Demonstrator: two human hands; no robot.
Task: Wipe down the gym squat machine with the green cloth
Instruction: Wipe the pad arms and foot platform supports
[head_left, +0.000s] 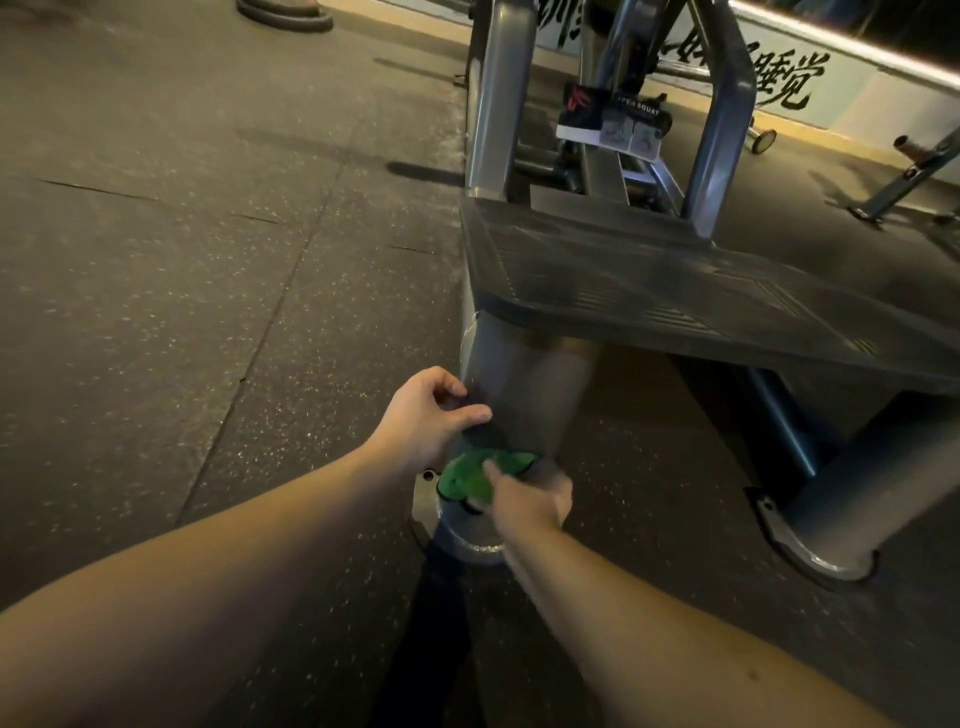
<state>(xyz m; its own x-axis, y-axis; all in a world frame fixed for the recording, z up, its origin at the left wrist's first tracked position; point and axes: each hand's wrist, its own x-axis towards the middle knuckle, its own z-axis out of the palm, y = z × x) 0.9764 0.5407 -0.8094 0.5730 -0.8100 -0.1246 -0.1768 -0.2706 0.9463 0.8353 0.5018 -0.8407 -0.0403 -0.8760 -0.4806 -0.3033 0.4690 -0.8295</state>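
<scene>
Floor (182, 312): dark speckled rubber mats, seams showing, filling the left side.

Left hand (423, 418): at the left edge of the machine's (498, 104) near post (514, 379), fingers curled. Thumb and forefinger pinch something dark that looks like the shadowed upper fold of the cloth (467, 480). Not fully certain, light is poor.

Cloth: green, bunched, pressed against the lower front of the post, just above the bolted flange (423, 506) at floor level. It lies between the two hands.

Right hand (535, 501): just right of the cloth, thumb laid over the green, fingers wrapped round the far side of the post, clamping cloth to metal.

Handling, as a judgement: the cloth is soft, light and limp. It will fold and slip into a wad unless kept spread, so take it by a broad palmful or at two edges, as now, to pull it round the tube. The post is smooth painted steel, rigid and fixed to the floor. It will take firm pressure and needs no steadying, though a slick round surface lets the cloth slide off sideways.

Footplate (675, 291): dark ribbed platform above and right of the hands, apart from them.

Placard (608, 119): behind it between the uprights, small print, partly legible as "squat".

Second leg (872, 488): far right, with its own floor flange, well apart from the cloth.

Wall (857, 98): pale, black brush lettering, behind.
</scene>
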